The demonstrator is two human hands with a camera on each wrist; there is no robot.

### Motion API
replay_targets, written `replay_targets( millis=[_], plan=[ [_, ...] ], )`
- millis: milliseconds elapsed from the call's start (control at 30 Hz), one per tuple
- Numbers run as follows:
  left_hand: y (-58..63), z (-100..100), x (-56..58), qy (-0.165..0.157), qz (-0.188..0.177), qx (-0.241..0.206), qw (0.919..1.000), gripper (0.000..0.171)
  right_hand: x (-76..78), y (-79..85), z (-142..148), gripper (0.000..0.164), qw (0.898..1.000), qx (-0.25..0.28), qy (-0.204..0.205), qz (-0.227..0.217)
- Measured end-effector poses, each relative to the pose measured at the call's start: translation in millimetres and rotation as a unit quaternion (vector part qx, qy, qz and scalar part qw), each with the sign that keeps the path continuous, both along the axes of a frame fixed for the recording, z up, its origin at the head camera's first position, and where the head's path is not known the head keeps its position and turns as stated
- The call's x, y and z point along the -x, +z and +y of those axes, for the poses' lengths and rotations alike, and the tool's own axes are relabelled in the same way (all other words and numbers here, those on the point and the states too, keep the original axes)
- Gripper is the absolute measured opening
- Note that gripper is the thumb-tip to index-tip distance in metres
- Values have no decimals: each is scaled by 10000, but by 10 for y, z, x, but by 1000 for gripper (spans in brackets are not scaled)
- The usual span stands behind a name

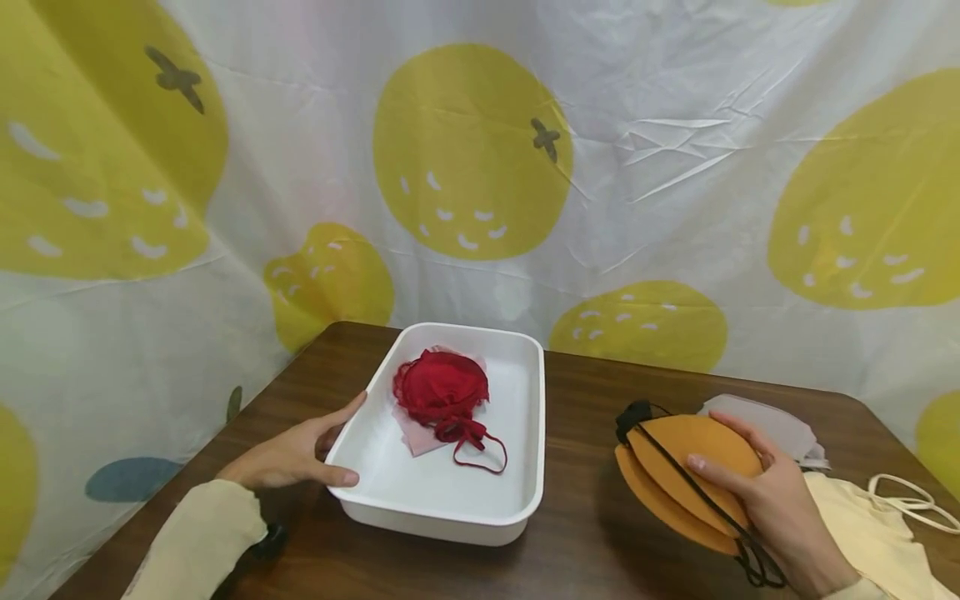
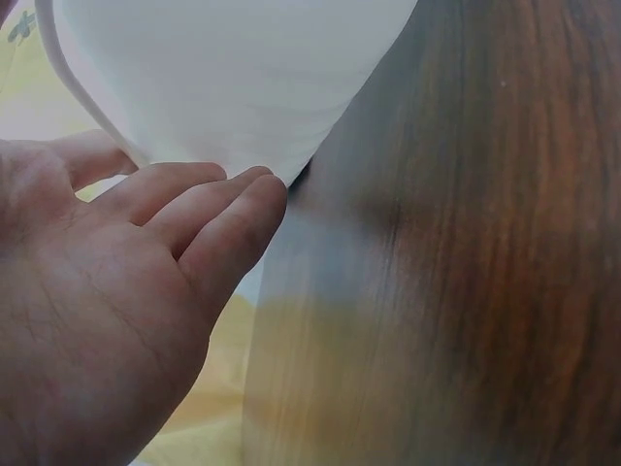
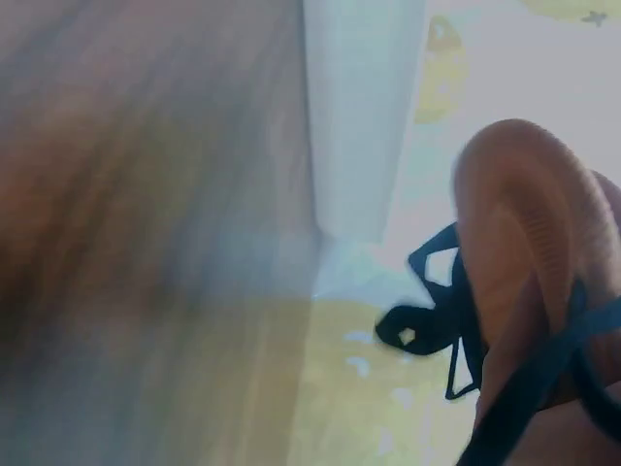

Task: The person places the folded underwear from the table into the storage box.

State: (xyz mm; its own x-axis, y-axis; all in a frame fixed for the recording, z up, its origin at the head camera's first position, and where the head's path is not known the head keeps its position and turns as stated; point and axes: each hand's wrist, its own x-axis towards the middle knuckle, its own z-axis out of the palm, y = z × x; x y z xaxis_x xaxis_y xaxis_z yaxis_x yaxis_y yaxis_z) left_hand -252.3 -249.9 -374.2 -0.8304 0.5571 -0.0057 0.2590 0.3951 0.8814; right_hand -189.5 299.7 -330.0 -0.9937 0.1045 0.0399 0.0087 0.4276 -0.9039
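Observation:
My right hand (image 1: pixel 780 492) grips a folded orange bra (image 1: pixel 686 467) with black straps, its cups nested together, held over the right side of the table. In the right wrist view the cups (image 3: pixel 514 214) and dark straps fill the right side. My left hand (image 1: pixel 300 454) lies along the left side of a white tray (image 1: pixel 435 521), with the thumb at the near corner rim. From the left wrist, its nearly straight fingers (image 2: pixel 233 228) touch the tray's outer wall. Inside the tray, a red bra (image 1: pixel 442 387) with a thin looped strap rests on a pale pink cloth (image 1: pixel 420 440).
Behind my right hand lies a greyish folded garment (image 1: pixel 772 425). A cream garment (image 1: pixel 862 525) with thin cords (image 1: pixel 911 502) is at the table's right edge. The brown wooden table (image 1: pixel 577 467) meets a curtain (image 1: pixel 480 292) with yellow fruit prints at the back and left.

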Motion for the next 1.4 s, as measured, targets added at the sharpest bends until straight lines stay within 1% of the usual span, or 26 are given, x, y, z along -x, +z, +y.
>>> replay_targets(
  millis=[67, 200, 233, 367, 467, 567, 800, 1000, 1100, 1200, 1400],
  plan=[
    [-2, -1, -1, 39, 22, 66, 10000, 117, 29, 41, -48, 71, 9997, 86, 66, 236],
    [13, -7, -10, 111, 7, 143, 9998, 118, 91, 148, -169, 73, 9940, 856, 366, 582],
    [19, -8, -12, 126, 11, 164, 9998, 118, 102, 174, -200, 74, 9923, 963, 424, 649],
    [39, -16, -14, 142, 16, 200, 9997, 119, 151, 259, -331, 74, 9910, 883, 477, 886],
    [41, -26, -17, 141, 48, 194, 9997, 119, 213, 303, -433, 75, 9894, 955, 522, 963],
    [33, -34, -27, 144, 43, 184, 9997, 119, 267, 331, -532, 75, 9866, 1149, 583, 999],
    [23, -24, -53, 126, -192, 66, 9997, 119, 357, 403, -783, 74, 9770, 1647, 744, 1131],
    [21, -15, -51, 124, -198, 17, 9997, 119, 445, 445, -1014, 69, 9671, 1984, 884, 1325],
    [8, -14, -43, 99, -215, -32, 9997, 119, 502, 447, -1122, 65, 9633, 2109, 879, 1406],
    [-3, -12, -33, 54, -247, -129, 9996, 120, 558, 442, -1215, 63, 9602, 2269, 771, 1437],
    [0, 1, -9, 70, -112, -9, 9999, 118, 631, 413, -1354, 62, 9504, 2683, 553, 1474]
  ],
)
